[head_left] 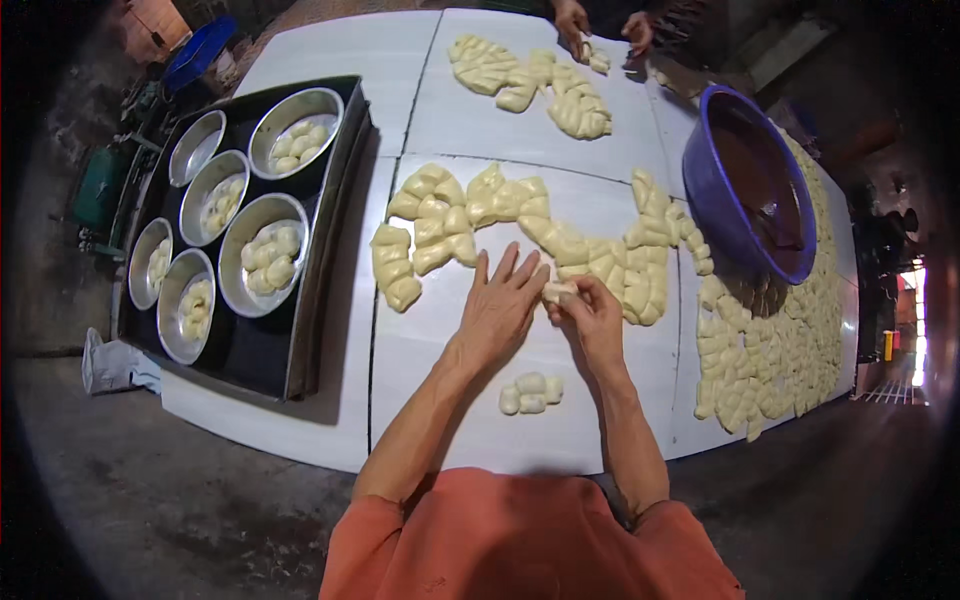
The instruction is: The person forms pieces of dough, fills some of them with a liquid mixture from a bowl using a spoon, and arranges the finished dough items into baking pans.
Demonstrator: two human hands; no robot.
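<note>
My left hand [502, 302] lies flat on the white table, fingers stretched out beside the sheets of pale dough pieces. Between the thumb and fingers of my right hand [592, 315] is a small dough piece [557, 290], pinched close to my left fingertips. Joined dough pieces [598, 254] lie in an arc just beyond both hands, some touching each other. Between my forearms, a small cluster of rounded, paler dough balls [531, 393] rests on the tabletop.
On the left, a black tray [300, 340] holds several round metal pans [262, 205], most with dough balls inside. At right stands a purple basin [720, 200] of dark brown filling [757, 165], next to many dough pieces [770, 350]. Another person's hands [573, 22] work dough at the far edge.
</note>
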